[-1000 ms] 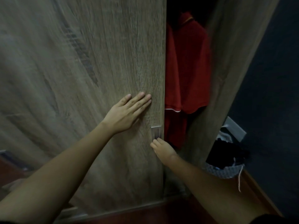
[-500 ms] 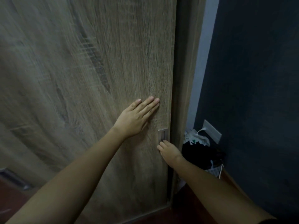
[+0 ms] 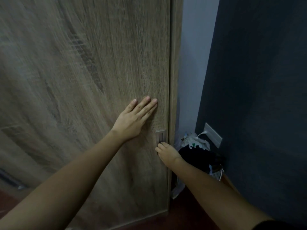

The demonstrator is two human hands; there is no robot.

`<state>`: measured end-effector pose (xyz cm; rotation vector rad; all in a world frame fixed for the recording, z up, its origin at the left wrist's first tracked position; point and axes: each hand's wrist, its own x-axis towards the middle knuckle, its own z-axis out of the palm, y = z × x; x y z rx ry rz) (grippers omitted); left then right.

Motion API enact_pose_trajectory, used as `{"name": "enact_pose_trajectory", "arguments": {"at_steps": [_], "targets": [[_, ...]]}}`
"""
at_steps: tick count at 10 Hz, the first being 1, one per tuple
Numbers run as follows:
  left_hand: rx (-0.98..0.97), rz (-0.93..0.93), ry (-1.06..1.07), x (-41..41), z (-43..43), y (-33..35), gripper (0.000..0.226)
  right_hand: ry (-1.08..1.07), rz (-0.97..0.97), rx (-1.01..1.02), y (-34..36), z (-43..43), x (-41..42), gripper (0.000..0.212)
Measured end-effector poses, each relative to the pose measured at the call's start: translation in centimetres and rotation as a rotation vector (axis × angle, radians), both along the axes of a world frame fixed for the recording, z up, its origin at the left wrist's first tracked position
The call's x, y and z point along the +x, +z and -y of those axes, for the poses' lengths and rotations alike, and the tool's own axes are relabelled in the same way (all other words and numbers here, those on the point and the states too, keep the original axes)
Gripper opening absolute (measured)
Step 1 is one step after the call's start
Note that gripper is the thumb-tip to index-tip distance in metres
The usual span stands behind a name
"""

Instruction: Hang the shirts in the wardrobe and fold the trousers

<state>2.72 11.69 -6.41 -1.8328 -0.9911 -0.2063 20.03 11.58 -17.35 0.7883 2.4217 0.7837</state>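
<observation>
Left hand (image 3: 132, 120) flat on door (image 3: 83, 80); handle (image 3: 160, 136) at its 4 o'clock, gripped by right hand (image 3: 167, 153); clothes (image 3: 197, 151) at that hand's 3 o'clock.

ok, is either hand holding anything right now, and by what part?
The right hand curls its fingers on the lower end of the handle. The left hand lies flat on the door, holding nothing.

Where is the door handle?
In the head view, the metal handle sits at the right edge of the wardrobe door, just above the right hand.
</observation>
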Motion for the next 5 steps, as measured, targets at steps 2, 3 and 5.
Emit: {"name": "enact_pose_trajectory", "arguments": {"at_steps": [2, 3, 5], "targets": [[-0.035, 0.061, 0.004, 1.0, 1.4, 0.5, 0.060, -0.050, -0.072, -0.067, 0.6, 0.3, -0.1, 0.045], [-0.088, 0.133, 0.011, 0.6, 2.7, 0.6, 0.059, -0.099, -0.109, -0.128, 1.0, 1.2, 0.4, 0.047], [-0.284, 0.258, 0.152, -3.5, 9.9, -4.1, 0.062, -0.268, -0.331, -0.348, 0.8, 6.3, 1.6, 0.073]]}}
